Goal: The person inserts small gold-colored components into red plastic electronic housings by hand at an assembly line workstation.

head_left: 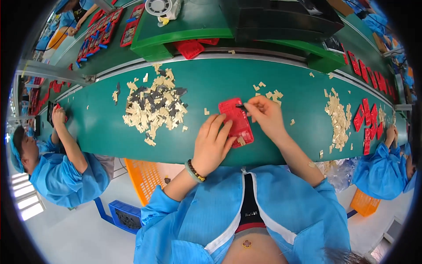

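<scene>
In front of me on the green bench lies a red plastic housing (pixel 238 123), a shallow rectangular shell with moulded ribs. My left hand (pixel 212 141) steadies it from the left, its fingers on the left edge and the thumb near the lower end. A small black part (pixel 240 106) sits at the shell's upper end, pinched between the thumb and fingers of my right hand (pixel 267 115). Near the bottom of the shell rests a small tan L-shaped piece (pixel 241 141). Beyond my left hand is a large heap of tan and dark pieces (pixel 154 103).
More tan pieces (pixel 337 119) are piled at the right, beside several red housings (pixel 368 116). Co-workers in blue sit at both ends of the bench (pixel 206 149). A green-edged shelf (pixel 184 36) stands along the back, with red parts (pixel 190 48) beneath it.
</scene>
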`<state>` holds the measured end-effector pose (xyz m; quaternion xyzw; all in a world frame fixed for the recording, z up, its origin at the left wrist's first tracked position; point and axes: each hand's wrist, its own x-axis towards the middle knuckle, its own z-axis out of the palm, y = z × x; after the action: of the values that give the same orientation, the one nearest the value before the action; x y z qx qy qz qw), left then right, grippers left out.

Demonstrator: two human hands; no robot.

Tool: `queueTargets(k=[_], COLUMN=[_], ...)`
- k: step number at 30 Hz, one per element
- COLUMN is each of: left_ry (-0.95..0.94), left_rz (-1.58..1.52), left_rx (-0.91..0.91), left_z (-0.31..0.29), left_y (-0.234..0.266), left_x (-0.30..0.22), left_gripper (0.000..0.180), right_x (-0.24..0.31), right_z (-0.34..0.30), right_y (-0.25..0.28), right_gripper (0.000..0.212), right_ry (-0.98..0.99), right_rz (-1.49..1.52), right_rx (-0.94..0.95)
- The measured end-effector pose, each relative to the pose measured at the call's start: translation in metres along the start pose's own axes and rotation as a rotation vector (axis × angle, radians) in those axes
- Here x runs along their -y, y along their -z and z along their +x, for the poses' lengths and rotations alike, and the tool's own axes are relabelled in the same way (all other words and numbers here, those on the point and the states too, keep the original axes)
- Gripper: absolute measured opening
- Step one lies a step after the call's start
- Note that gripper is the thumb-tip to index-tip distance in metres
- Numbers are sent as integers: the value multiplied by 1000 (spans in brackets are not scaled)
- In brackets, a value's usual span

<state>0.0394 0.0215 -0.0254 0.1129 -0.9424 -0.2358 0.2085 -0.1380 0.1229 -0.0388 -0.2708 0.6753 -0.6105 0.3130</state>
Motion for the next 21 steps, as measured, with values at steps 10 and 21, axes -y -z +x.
queueTargets(k=[10,21], left_ry=[17,33], left_rz=[89,51], left_rx=[39,24], left_z=[6,11], left_y=[-31,-33], left_x=[10,11], left_gripper=[51,49], right_x=[-8,-9], right_z=[39,45], right_y=[-10,-10], right_gripper=[11,13], right_ry=[-64,-17], right_rz=[-234,-288], right_rx=[270,253])
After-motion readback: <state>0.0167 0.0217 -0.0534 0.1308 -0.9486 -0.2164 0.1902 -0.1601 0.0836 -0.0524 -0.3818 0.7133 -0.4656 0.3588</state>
